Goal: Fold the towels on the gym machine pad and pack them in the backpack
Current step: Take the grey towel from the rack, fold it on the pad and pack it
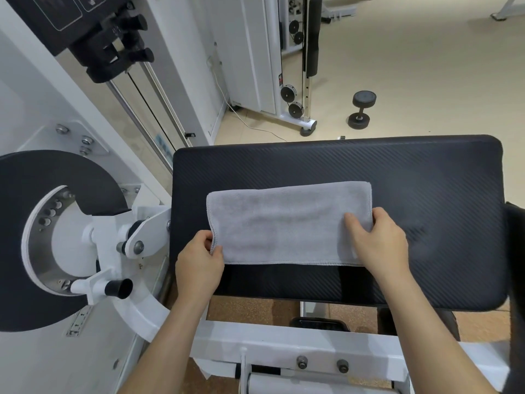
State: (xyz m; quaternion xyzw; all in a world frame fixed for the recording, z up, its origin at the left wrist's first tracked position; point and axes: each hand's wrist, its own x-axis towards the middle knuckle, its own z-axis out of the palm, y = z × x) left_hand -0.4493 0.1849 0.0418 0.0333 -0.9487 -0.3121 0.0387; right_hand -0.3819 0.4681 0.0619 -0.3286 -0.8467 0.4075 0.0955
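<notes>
Folded grey plush towel (287,223) lies flat on the black ribbed vinyl machine pad (426,177), with both hands on its near corners.

Left hand (199,265): grip pinched on the stitched near-left corner. Right hand (377,240): grip clamped on the near-right corner, thumb on top, and it covers that corner. Towel is a long rectangle with soft nap and a hemmed edge, sitting left of pad centre. Pad has a diagonal rib texture. Dark object (515,251) at the right edge is cut off, can't identify. Black round-headed dumbbell (361,109) sits on the beige floor beyond.
</notes>
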